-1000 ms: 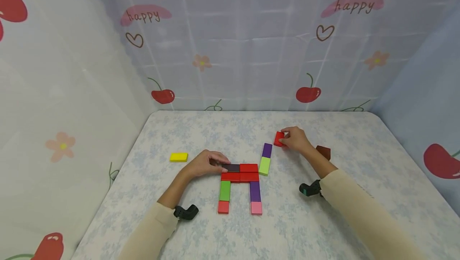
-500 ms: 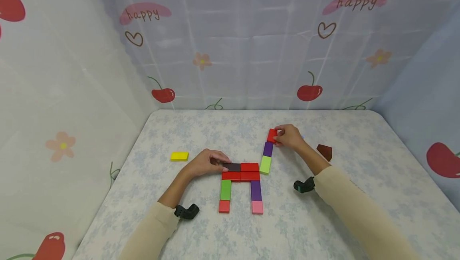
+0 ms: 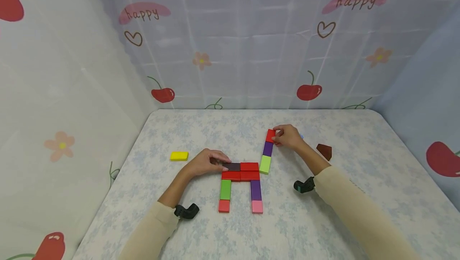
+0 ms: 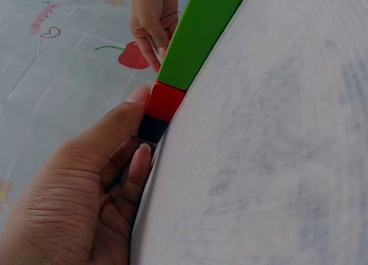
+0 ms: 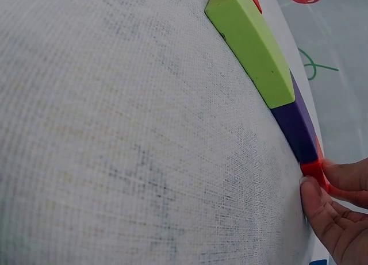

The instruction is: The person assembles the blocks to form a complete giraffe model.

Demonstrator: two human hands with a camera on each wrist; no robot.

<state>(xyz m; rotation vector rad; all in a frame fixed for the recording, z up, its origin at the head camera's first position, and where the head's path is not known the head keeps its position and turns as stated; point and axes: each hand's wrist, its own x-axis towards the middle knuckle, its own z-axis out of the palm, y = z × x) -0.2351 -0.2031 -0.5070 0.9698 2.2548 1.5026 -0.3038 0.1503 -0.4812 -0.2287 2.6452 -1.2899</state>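
Observation:
My right hand (image 3: 287, 137) pinches a red block (image 3: 270, 135) between thumb and fingers. The red block meets the top of a purple block (image 3: 268, 149), which adjoins a lime-green block (image 3: 265, 164); the three form a slanted column. My left hand (image 3: 205, 163) holds the left end of a black block (image 3: 231, 167), thumb in front and fingers behind. Beside it lies another red block (image 3: 249, 167), with a red row (image 3: 240, 176) below. Two legs hang from that row: a green block (image 3: 225, 190) over a red one, and a purple block (image 3: 256, 190) over a pink one (image 3: 256, 207).
A yellow block (image 3: 179, 156) lies left of my left hand. A brown pentagonal block (image 3: 324, 151) sits right of my right forearm. A small blue piece (image 5: 318, 262) shows partly behind the right hand. A patterned curtain (image 3: 251, 52) rises behind the table.
My right hand has moved left with the red block, bringing it from beside the purple block onto its upper end. The left hand has stayed at the black block.

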